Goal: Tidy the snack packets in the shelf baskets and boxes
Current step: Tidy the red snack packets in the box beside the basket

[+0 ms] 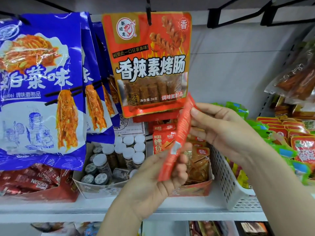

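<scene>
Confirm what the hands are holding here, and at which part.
One red snack packet, seen edge-on. The left hand grips its lower end; the right hand pinches its upper edge between thumb and fingers.

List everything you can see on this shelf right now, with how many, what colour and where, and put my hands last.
blue hanging bags: several, blue and white, hung upper left
red hanging packet: at least one, red and gold, on a centre hook
held packet: one, red-orange, edge-on at centre, held by both hands
small jars: many, white lids, in an open box, lower centre
coffee sachets: a pile, red, lower left
orange packets: several, in a red box behind the hands
white basket: one, perforated, right of that box
green and red packets: many, right side
left hand: fingers curled round the packet's lower end
right hand: fingers pinching its upper part
</scene>
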